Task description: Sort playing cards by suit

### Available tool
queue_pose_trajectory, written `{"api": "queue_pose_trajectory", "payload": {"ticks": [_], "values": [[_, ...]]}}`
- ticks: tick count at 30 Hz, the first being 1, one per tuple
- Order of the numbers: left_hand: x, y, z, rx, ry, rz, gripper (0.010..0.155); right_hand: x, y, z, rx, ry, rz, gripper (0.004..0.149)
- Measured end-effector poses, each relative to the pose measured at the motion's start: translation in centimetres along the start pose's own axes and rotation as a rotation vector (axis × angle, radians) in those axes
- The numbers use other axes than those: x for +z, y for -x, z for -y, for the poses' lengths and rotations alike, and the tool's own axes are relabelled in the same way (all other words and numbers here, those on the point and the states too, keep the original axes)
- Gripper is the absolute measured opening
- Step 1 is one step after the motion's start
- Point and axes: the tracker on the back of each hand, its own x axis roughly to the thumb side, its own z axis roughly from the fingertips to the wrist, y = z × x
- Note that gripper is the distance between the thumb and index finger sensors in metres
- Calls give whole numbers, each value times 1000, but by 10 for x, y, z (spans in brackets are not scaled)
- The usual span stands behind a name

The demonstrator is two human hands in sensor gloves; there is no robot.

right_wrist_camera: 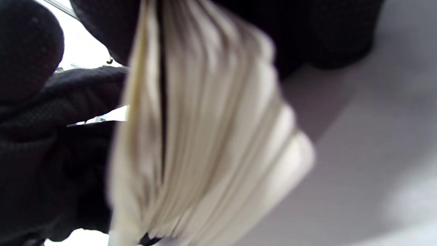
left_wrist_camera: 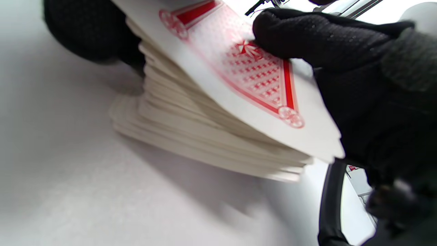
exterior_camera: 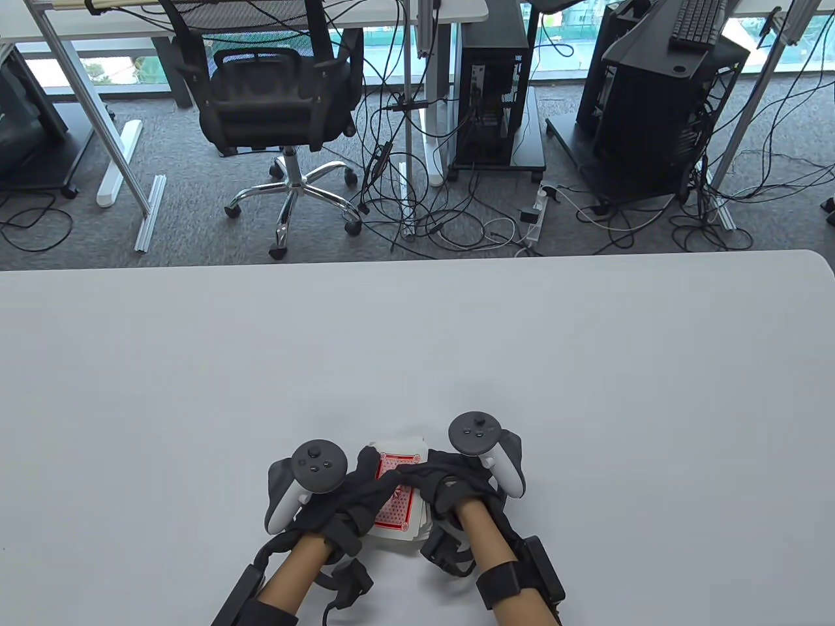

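Your 2 hands, left (exterior_camera: 339, 502) and right (exterior_camera: 450, 486), clamp the deck (exterior_camera: 394, 502) together at the near edge of the surface (exterior_camera: 417, 352). Your left wrist view alone shows the deck's red back; your right wrist view shows only blurred edges.

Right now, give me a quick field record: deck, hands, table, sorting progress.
deck: one stack of playing cards, red backs up, edges uneven, near the front edge of the table
left hand: fingers curled round the deck's left side
right hand: fingers laid over the top card
table: white table, no sorted piles visible
progress: no card dealt out yet; faces hidden
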Motion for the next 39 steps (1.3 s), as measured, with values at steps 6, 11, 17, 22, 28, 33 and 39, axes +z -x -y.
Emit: {"api": "queue_pose_trajectory", "payload": {"ticks": [6,11,17,22,28,33,39], "values": [[1,2,0,26,0,12,79,3,-9,-5,-5,23,67,66],[2,3,0,42,3,19,80,-2,2,-15,-303,-49,115,66],[1,2,-5,139,80,70,79,7,-13,-6,-206,97,166,62],[16,-16,-25,331,-6,218,77,32,-43,21,-98,261,286,61],[24,-35,-24,669,222,362,89,69,-84,31,137,382,420,61],[23,-34,-13,796,288,457,99,80,-92,27,130,370,514,76],[18,-22,-6,906,256,485,101,84,-93,26,70,321,550,65]]}}
